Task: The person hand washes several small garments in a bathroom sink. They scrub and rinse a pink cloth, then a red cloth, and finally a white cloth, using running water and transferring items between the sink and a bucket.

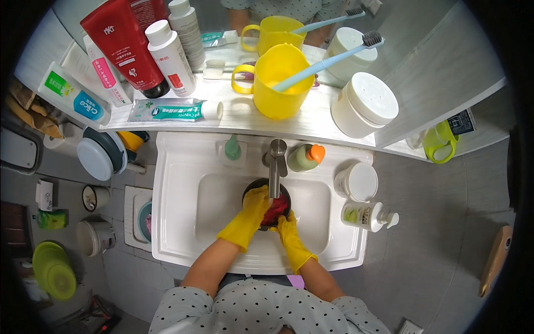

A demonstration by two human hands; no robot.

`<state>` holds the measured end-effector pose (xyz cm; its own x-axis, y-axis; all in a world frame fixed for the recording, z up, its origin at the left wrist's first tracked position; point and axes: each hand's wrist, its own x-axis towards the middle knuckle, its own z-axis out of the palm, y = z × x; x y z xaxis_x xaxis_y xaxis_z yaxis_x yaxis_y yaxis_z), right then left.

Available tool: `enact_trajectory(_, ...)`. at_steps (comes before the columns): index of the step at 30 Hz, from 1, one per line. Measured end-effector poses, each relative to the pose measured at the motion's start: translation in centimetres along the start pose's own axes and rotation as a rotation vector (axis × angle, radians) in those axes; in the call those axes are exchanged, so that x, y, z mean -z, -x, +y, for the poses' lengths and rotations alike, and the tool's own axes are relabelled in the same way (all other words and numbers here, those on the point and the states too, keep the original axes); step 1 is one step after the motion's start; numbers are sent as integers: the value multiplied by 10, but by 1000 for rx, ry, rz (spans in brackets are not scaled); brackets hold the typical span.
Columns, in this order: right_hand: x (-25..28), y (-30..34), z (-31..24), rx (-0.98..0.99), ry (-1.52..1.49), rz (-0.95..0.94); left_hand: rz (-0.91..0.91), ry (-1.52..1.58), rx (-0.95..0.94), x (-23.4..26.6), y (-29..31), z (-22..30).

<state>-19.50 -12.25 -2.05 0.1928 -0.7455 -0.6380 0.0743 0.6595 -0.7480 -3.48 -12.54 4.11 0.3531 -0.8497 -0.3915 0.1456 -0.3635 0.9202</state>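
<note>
While the dark round bowl [286, 197] sits in the white washbasin [313, 222] beneath the faucet [274, 179], both yellow-gloved hands work at it, and the step in hand looks like washing or rinsing the red cloth [273, 213] bunched inside. The left hand [255, 205] reaches over the bowl's left side, its fingers bent down toward the cloth; I cannot tell whether they close on it. The right hand [286, 224] is at the near right rim, fingers drawn fairly close together, though whether they grip the bowl or the cloth is hidden. Whether water runs is also unclear. Continuing, I judge, calls for steadying the bowl with one hand and pressing or turning the fabric with the other, clear of the spout.
</note>
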Motion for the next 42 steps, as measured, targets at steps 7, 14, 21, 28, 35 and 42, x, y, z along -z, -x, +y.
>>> enact_trajectory(7, 2, -1, 1, 3, 33, -23, 351, 368, -133, 46, 41, -20)
enact_trajectory(14, 5, 14, -20, -68, 134, -120, -6, 387, 494, 67, 64, -19)
enact_trajectory(21, -15, -5, -82, 54, 97, -68, -20, 591, 437, 67, 69, -47)
enact_trajectory(28, -64, -19, -78, -254, -120, -201, 57, 670, 380, 59, 59, -76)
enact_trajectory(35, -25, 45, -147, 215, 1032, -146, 69, 707, 363, 57, 62, -76)
enact_trajectory(42, -78, 56, -229, 77, 241, -385, 80, 689, 449, 57, 75, -78)
